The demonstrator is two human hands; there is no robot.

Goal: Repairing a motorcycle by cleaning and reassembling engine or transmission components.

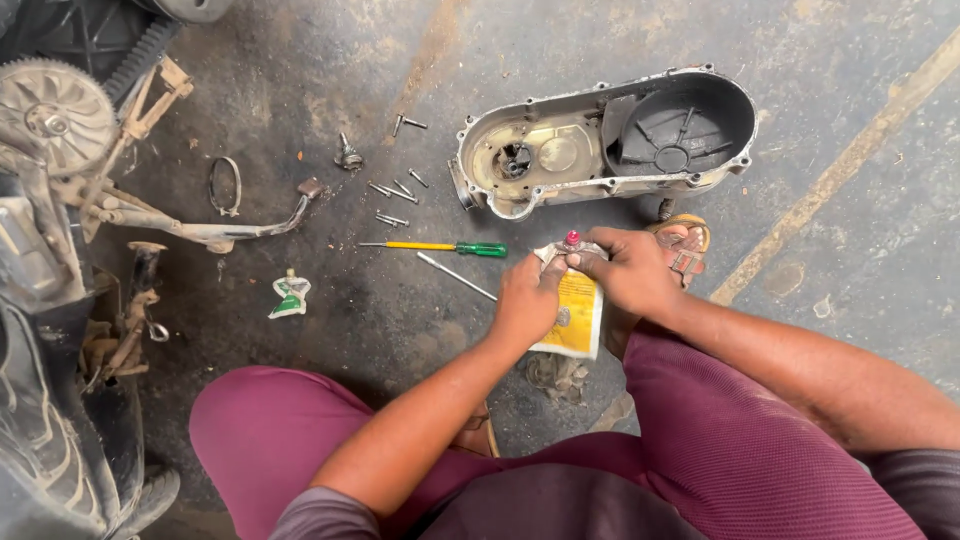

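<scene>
Left hand [527, 305] is clenched on the upper left edge of the yellow pouch [578, 315]; right hand [632, 272] pinches its top beside the red cap [572, 238]. The pouch hangs between both grips, long axis running near-to-far, cap pointing far toward the engine cover [600, 140] on the floor.

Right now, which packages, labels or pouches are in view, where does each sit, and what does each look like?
Yellow pouch: flat soft sachet with a red cap at its silver top, held between the left hand and right hand.
Small green-and-white sachet: crumpled, lying on the concrete floor, left of the hands.
</scene>
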